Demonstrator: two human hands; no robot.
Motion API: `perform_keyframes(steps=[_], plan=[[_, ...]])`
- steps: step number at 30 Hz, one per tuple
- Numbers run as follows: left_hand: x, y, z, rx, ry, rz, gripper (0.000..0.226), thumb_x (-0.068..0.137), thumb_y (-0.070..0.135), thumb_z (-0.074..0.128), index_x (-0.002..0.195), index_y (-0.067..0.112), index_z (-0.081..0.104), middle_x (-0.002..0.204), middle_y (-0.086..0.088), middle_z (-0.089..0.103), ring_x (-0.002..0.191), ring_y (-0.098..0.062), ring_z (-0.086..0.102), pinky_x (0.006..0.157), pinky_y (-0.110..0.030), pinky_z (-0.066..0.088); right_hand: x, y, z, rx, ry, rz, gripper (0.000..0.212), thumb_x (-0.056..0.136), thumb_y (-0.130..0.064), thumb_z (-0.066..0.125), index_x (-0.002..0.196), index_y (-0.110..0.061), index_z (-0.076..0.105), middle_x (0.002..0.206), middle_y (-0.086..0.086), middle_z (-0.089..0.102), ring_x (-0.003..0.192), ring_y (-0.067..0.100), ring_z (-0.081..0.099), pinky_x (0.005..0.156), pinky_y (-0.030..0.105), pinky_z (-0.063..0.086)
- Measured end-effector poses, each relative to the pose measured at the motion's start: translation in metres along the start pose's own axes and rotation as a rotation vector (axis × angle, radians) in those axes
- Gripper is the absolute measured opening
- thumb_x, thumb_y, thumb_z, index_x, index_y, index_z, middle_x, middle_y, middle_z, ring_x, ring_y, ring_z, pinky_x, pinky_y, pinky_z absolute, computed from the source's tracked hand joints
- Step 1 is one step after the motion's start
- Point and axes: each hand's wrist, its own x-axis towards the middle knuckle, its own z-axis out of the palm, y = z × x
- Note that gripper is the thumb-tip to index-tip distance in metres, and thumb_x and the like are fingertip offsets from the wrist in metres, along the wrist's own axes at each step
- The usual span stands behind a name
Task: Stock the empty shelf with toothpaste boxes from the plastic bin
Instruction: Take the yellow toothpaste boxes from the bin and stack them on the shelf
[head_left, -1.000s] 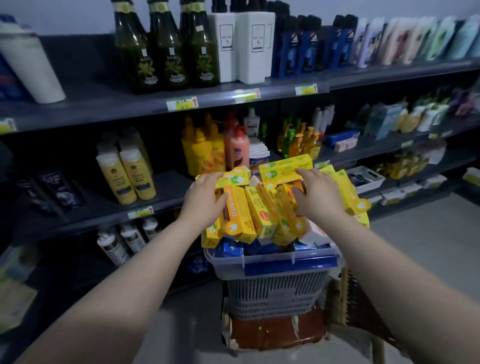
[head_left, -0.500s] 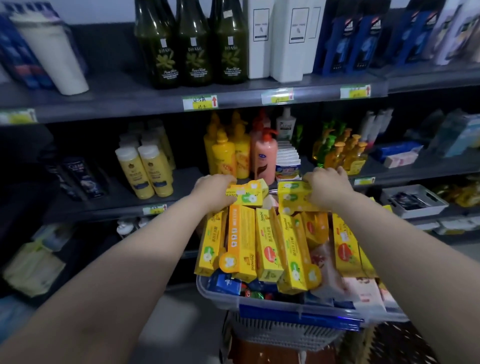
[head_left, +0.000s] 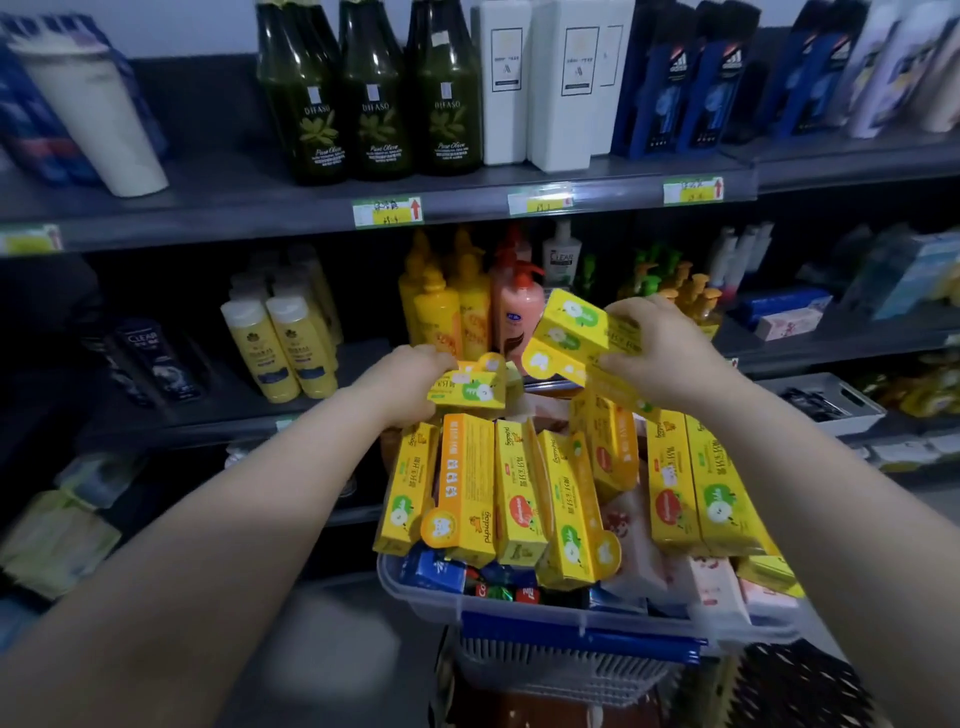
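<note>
Toothpaste boxes of yellow cardboard (head_left: 571, 325) sat clasped in right grip (head_left: 660, 358), held above clear plastic bin (head_left: 524, 608), long axes running leftward from it. Left grip (head_left: 410, 384) pinched another yellow box (head_left: 467, 391), lying rightward of it.

- On my feed the top shelf (head_left: 260, 208) carries three dark green bottles (head_left: 374, 98), with white bottles (head_left: 561, 88) just beside them and blue packs (head_left: 691, 93) further right.
- The middle shelf (head_left: 218, 410) holds yellow bottles (head_left: 283, 353), then yellow pump bottles (head_left: 447, 312) next to a pink pump bottle (head_left: 517, 317).
- I see the plastic bin (head_left: 519, 605) heaped with yellow toothpaste boxes (head_left: 514, 493) that lie over blue and pink packs.
- The bin sits on a grey basket (head_left: 561, 675), above the floor (head_left: 332, 649).
</note>
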Motion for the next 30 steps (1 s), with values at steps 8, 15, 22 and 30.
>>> perform_keyframes(steps=[8, 15, 22, 30], plan=[[-0.08, -0.023, -0.04, -0.145, 0.267, -0.134, 0.045, 0.075, 0.019, 0.066, 0.114, 0.009, 0.046, 0.094, -0.007, 0.052, 0.092, -0.028, 0.049, 0.069, -0.032, 0.033, -0.006, -0.054, 0.008, 0.582, 0.026, 0.03, 0.038, 0.076, -0.019, 0.076, 0.107, -0.02, 0.055, 0.098, -0.001, 0.063, 0.087, 0.017, 0.062, 0.069, 0.034, 0.054], [-0.206, -0.058, -0.03, -0.229, 0.394, -0.397, 0.052, 0.07, 0.022, 0.073, 0.114, 0.012, 0.047, 0.107, -0.004, 0.046, 0.093, -0.022, 0.049, 0.073, -0.032, 0.038, -0.028, -0.14, 0.067, 0.967, -0.258, 0.072, 0.083, 0.078, -0.017, 0.076, 0.144, -0.026, 0.027, 0.099, 0.007, 0.063, 0.082, 0.021, 0.065, 0.07, 0.038, 0.056], [-0.364, -0.078, -0.027, -0.191, 0.518, -0.742, 0.095, 0.071, 0.03, 0.073, 0.148, 0.029, 0.017, 0.123, -0.006, 0.038, 0.107, -0.027, 0.048, 0.088, -0.039, 0.045, -0.094, -0.258, 0.116, 1.097, -0.637, 0.032, 0.068, 0.082, -0.007, 0.069, 0.135, -0.028, 0.031, 0.107, 0.013, 0.063, 0.068, 0.023, 0.064, 0.056, 0.033, 0.053], [-0.592, -0.064, -0.026, -0.052, 0.533, -1.026, 0.099, 0.073, 0.037, 0.071, 0.151, 0.026, 0.012, 0.121, -0.004, 0.038, 0.106, -0.022, 0.045, 0.091, -0.034, 0.041, -0.235, -0.413, 0.159, 1.218, -0.867, -0.056, 0.04, 0.087, -0.01, 0.062, 0.119, -0.018, 0.039, 0.098, 0.011, 0.06, 0.064, 0.02, 0.062, 0.058, 0.032, 0.052]])
